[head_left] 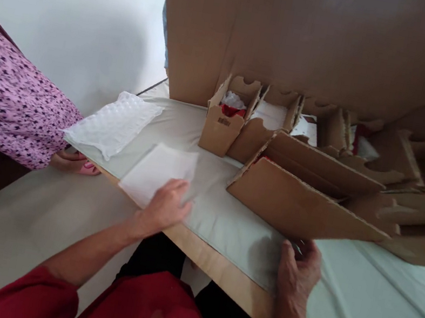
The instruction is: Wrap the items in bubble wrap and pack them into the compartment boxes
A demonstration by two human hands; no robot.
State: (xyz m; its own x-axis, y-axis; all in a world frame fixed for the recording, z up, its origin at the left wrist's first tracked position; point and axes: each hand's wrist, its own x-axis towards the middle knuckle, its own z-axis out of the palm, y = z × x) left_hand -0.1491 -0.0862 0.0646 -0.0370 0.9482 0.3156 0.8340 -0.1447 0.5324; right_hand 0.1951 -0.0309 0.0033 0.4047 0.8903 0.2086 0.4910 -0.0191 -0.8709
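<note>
My left hand (pixel 168 205), blurred by motion, is over the lower right part of a flat white sheet (pixel 152 173) near the table's front edge. Its thumb stands away from the bent fingers; whether they grip the sheet is unclear. The sheet is also smeared. At the lower edge of a long, open-topped cardboard box (pixel 303 205), my right hand (pixel 300 265) has its thumb and bent fingers closed on the edge, fingertips partly hidden. That box leans in front of a row of smaller boxes, its inside mostly in shadow.
Narrow cardboard boxes (pixel 221 130) line the back, several holding white or red items. Behind them rises a large cardboard panel (pixel 299 37). White bubble wrap (pixel 114 122) lies at the table's left end. A person in a patterned pink garment (pixel 14 91) stands at left. Pale cloth (pixel 221 226) covers the table.
</note>
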